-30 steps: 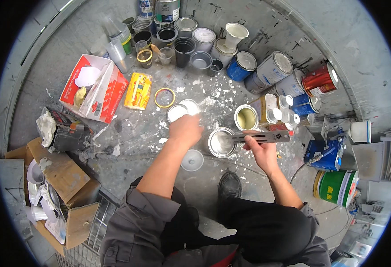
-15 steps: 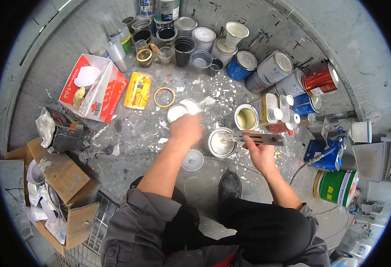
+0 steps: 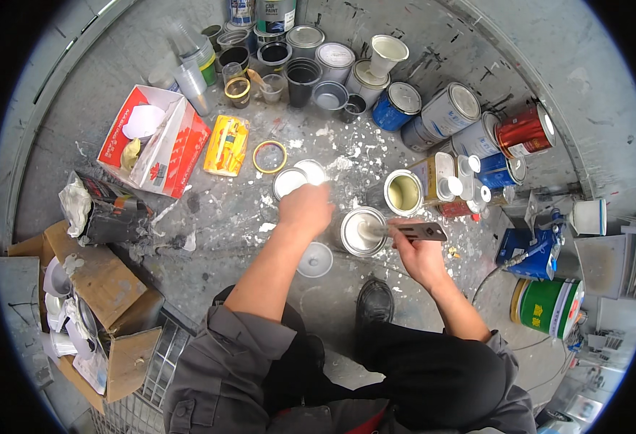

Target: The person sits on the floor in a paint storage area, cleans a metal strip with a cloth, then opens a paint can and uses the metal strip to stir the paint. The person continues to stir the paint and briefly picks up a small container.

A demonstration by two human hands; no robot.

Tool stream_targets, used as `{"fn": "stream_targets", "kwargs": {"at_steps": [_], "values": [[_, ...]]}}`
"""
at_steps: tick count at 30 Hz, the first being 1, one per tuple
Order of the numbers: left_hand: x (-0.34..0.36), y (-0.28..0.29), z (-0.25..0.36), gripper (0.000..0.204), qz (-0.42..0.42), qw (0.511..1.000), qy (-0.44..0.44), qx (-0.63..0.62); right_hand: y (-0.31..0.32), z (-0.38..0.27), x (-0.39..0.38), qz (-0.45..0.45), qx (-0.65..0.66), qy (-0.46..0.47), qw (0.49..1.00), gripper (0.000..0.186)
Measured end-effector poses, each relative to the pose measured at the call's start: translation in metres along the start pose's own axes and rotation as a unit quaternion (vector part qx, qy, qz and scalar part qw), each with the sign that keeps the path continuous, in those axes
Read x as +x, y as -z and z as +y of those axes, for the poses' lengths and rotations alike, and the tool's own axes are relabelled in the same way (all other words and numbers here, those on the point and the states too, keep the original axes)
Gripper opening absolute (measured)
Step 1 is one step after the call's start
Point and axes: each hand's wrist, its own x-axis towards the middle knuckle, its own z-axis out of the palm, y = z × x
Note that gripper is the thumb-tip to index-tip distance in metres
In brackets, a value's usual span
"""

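My right hand (image 3: 419,257) grips a flat slotted metal paint stirrer (image 3: 421,231), its blade tilted into an open can of whitish paint (image 3: 354,241). The blade's lower part is blurred. Left of that can, my left hand (image 3: 306,212) is curled, with its fingertips hidden; what it holds, if anything, I cannot make out. Just beyond it are a white-topped round container (image 3: 287,184) and a white disc (image 3: 312,169). A pale round lid (image 3: 315,260) lies nearer to me. An open can with yellowish insides (image 3: 403,193) stands behind the paint can, to the right.
Several paint cans (image 3: 397,106) and dark cups (image 3: 303,78) line the back wall. To the left are a red-and-white box (image 3: 177,148), a yellow packet (image 3: 226,146), a tape roll (image 3: 280,168) and a cardboard box (image 3: 108,278). A green drum (image 3: 546,307) lies at right.
The stirrer has shifted and turned within the paint can, its handle end moving left and its blade blurring. My right hand has moved slightly with it; my left hand stays about where it was.
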Motion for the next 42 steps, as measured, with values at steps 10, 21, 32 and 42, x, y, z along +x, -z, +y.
{"fn": "stream_targets", "kwargs": {"at_steps": [10, 21, 32, 42], "values": [[0.001, -0.001, -0.001, 0.034, 0.02, 1.0, -0.004, 0.0, 0.012, -0.024, 0.008, -0.081, -0.035, 0.03, 0.996, 0.021], [0.0, -0.002, -0.002, 0.032, 0.041, 0.999, -0.007, -0.01, 0.014, -0.024, 0.031, -0.108, -0.104, 0.201, 0.968, 0.024], [0.0, -0.001, -0.008, 0.031, 0.021, 1.0, 0.009, -0.004, 0.04, -0.063, 0.042, -0.313, -0.099, 0.25, 0.911, 0.027], [0.008, -0.009, -0.006, 0.032, 0.012, 1.0, -0.014, -0.004, 0.025, -0.024, 0.039, -0.139, -0.182, 0.235, 0.945, 0.022]]}}
